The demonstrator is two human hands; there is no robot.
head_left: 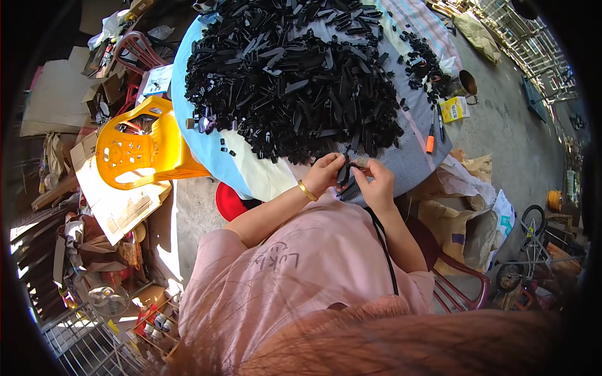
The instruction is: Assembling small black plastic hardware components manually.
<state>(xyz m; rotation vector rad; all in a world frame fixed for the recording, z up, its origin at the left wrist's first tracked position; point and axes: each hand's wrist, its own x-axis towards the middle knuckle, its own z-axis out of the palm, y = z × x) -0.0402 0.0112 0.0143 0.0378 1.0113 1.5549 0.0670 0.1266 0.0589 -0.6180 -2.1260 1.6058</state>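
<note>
Close to the table's near edge, my left hand [324,173] is closed in a pinch on a small black plastic part [343,172]. My right hand [377,185] meets it from the other side, its thumb and fingers also pinched on black plastic; the fingertips partly hide where the pieces meet. More dark parts lie just below the fingers at the table edge. Directly beyond both hands spreads a large heap of black plastic pieces [295,94], some long and blade-shaped, others small and clip-like.
Patterned cloth [417,153] covers the round table. An orange-handled tool [430,144], a yellow packet [454,109] and a metal cup [465,84] sit along its right side. A yellow plastic chair [135,150] and a red stool [231,202] stand left; sacks [448,229] lie right.
</note>
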